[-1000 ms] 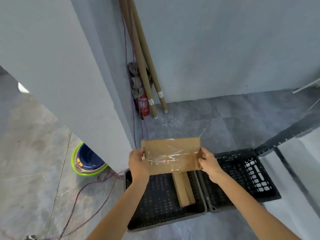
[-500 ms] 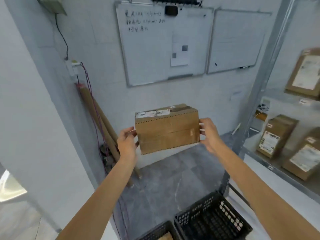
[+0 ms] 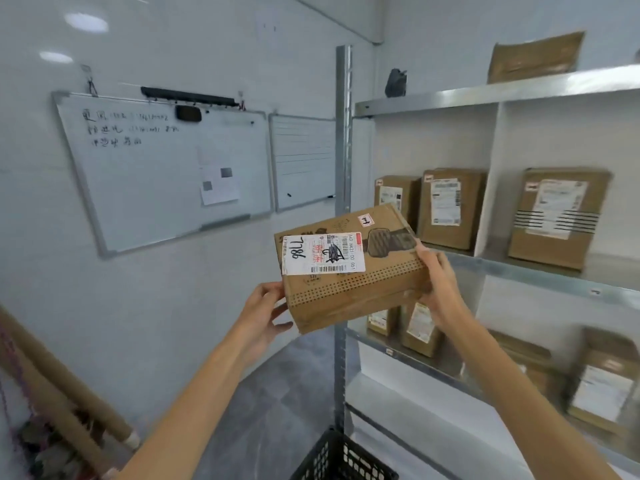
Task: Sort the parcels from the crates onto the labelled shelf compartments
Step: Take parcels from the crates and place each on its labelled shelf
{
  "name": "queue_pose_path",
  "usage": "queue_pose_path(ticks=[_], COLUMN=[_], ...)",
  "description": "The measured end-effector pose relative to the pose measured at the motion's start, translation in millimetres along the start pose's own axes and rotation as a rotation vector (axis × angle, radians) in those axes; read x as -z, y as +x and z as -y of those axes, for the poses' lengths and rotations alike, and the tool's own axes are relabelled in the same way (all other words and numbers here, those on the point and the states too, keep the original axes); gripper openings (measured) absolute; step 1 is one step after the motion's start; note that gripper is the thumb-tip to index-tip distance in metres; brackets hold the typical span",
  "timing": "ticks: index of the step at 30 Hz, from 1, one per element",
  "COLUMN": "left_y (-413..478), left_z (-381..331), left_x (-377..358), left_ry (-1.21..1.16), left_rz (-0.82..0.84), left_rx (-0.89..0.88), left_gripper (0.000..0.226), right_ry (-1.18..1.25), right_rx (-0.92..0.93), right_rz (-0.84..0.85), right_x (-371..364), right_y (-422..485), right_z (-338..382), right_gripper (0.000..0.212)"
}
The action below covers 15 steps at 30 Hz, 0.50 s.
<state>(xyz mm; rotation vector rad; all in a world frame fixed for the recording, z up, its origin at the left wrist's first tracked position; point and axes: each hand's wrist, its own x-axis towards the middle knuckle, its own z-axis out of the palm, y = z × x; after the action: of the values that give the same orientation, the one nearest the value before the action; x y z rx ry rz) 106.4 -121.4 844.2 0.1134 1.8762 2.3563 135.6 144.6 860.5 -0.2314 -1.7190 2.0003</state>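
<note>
Two whiteboards point(image 3: 162, 168) on white wall point(image 3: 173, 323), steel shelf point(image 3: 519, 271) beside, grey floor point(image 3: 270, 410)

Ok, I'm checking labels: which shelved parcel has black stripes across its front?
The parcel right of the divider on the middle shelf: black bars cross its label. The two parcels left of it show none.

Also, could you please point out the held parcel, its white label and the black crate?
parcel point(image 3: 353, 296), head view, on its dotted front face.
label point(image 3: 323, 253), head view, on the sticker's middle.
crate point(image 3: 341, 460), head view, on its mesh wall at the bottom edge.
</note>
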Motion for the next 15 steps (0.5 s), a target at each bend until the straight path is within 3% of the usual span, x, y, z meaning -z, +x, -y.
queue_pose_path(ticks=[4,9,15], left_y=[-1.0,5.7,12.5], left_z=[5.1,20.2,41.5], left_x=[-73.4,-141.1,-203.6], left_ry=[-0.055,-0.055,-0.053], left_rz=[0.228,0.331,0.480], left_rx=[0.011,0.030,0.023], left_gripper=[0.038,0.049,0.063], right_ry=[-0.073,-0.099,-0.169], right_rx=[0.115,0.235,0.356], right_rz=[-0.075,-0.084,-0.048], right_x=[62.8,139.6,218.5], right_y=[2.5,6.7,16.2], right_z=[25.4,56.7,80.9], right_gripper=[0.028,0.032,0.059])
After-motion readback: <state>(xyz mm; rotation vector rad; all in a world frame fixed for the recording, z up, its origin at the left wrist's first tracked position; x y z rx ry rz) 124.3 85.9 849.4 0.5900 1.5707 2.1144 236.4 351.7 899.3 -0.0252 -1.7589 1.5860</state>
